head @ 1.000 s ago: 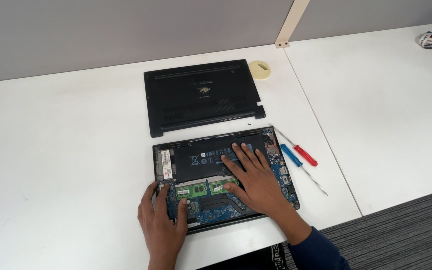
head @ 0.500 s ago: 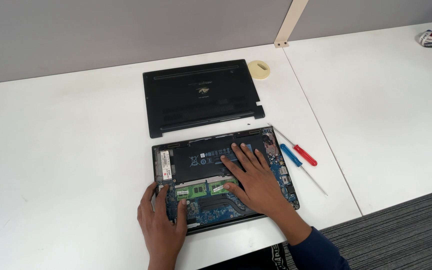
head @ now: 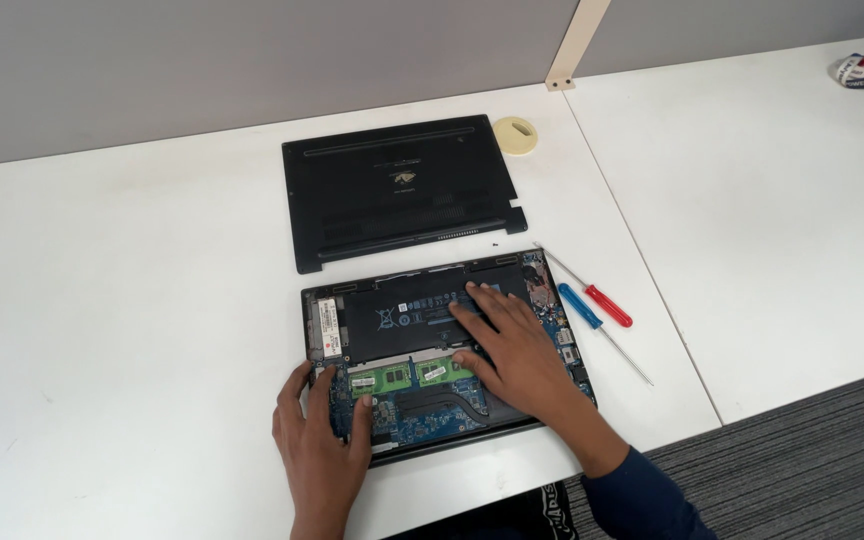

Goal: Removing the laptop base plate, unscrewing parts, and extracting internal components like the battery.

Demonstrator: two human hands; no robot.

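Laptop (head: 432, 350), opened and coverless, is lying on the white table (head: 102, 300) just below its removed black cover (head: 402, 190). Right hand (head: 512, 350) is pressing flat, fingers spread, on its battery (head: 402, 315); left hand (head: 320, 450) is gripping its lower-left edge, fingers apart. Screwdrivers (head: 597, 305) are lying just right of it.

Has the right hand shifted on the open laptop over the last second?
No. The right hand lies flat on the open laptop, fingertips on the black battery, in the same spot relative to the red screwdriver as before.
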